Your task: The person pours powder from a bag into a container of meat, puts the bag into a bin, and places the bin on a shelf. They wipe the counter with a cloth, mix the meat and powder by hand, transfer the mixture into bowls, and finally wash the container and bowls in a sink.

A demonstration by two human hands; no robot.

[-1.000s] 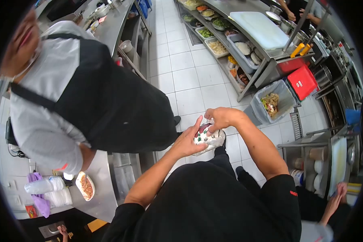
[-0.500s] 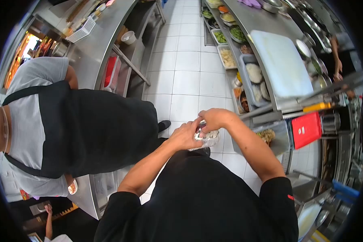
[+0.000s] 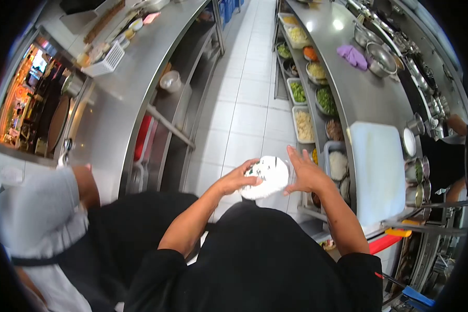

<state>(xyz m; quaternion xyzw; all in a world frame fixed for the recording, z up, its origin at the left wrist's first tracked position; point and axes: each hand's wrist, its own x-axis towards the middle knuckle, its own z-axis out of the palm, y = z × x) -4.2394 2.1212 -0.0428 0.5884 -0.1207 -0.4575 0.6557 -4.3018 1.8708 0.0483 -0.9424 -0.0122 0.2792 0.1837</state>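
Close in front of my body is a small round white container with dark green marks on its bright top. My left hand grips it from the left, the thumb lying over its top and the fingers round its edge. Just off the right edge, my right hand has its fingers stretched and spread, holding nothing. Glare washes out part of the top.
A co-worker in a grey shirt and black apron stands close on my left, beside a steel counter. Along the right counter are food tubs, a white cutting board, a purple cloth and a steel bowl.
My right hand has come off the container and spread open, while my left keeps its hold. The container's top now faces up. The view has shifted along the aisle; the co-worker appears lower.
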